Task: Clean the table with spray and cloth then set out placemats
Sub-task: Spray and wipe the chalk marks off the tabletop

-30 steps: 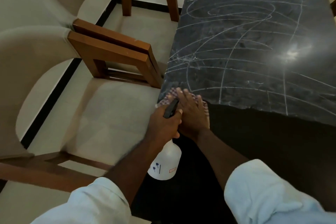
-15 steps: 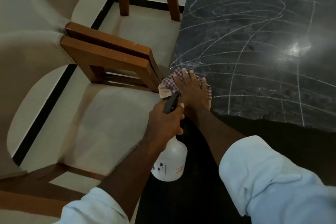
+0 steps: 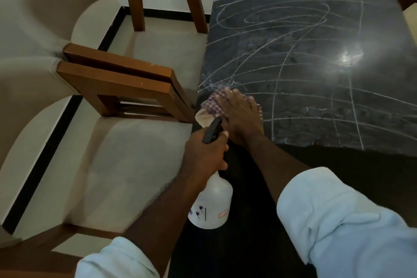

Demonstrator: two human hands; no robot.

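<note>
Wiping now: flat right hand (image 3: 241,117) presses cloth (image 3: 212,104) on table (image 3: 327,36), left hand (image 3: 205,153) grips spray bottle (image 3: 212,205); next probably rub marks (image 3: 279,79) higher up.

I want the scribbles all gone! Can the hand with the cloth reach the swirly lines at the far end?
Probably yes. Only bare tabletop lies between the right hand and the swirly lines, though it may take a forward lean.

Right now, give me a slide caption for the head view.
Right hand presses a checked cloth on the scribbled dark table; left hand holds the spray bottle.
</note>
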